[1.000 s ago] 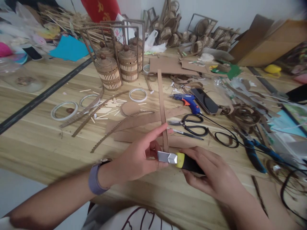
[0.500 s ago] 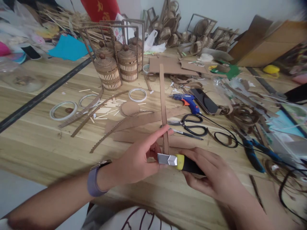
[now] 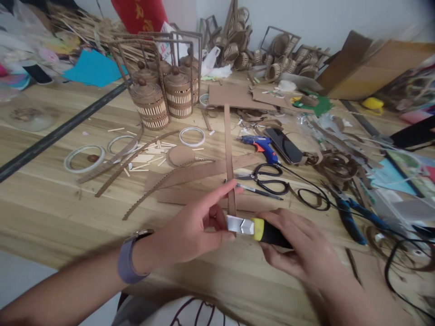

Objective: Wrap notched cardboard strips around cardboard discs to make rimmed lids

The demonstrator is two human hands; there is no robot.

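A narrow cardboard strip (image 3: pixel 229 145) points away from me, its near end gripped by my left hand (image 3: pixel 197 222), with the index finger stretched along its side. Wrapped round a utility knife (image 3: pixel 260 228) with a black and yellow handle is my right hand (image 3: pixel 299 244). The knife's short metal blade lies across the strip near my left thumb and covers part of it. Beyond the hands, black-handled scissors (image 3: pixel 268 178) and a pen (image 3: pixel 260 191) rest on the table, with a blue glue gun (image 3: pixel 260 146) behind them.
Several lidded stick-and-cardboard lanterns (image 3: pixel 149 104) stand at the back left. Tape rings (image 3: pixel 84 158) and loose wooden sticks (image 3: pixel 146 156) lie on the left. Blue pliers (image 3: pixel 350 217), a phone (image 3: pixel 283 145) and coiled strips (image 3: pixel 340 167) crowd the right. A cardboard box (image 3: pixel 377 68) sits behind.
The knife blade has shifted slightly up and right relative to my left thumb. The strip's far end appears lower. The whole view has moved a little, with most table items now further left.
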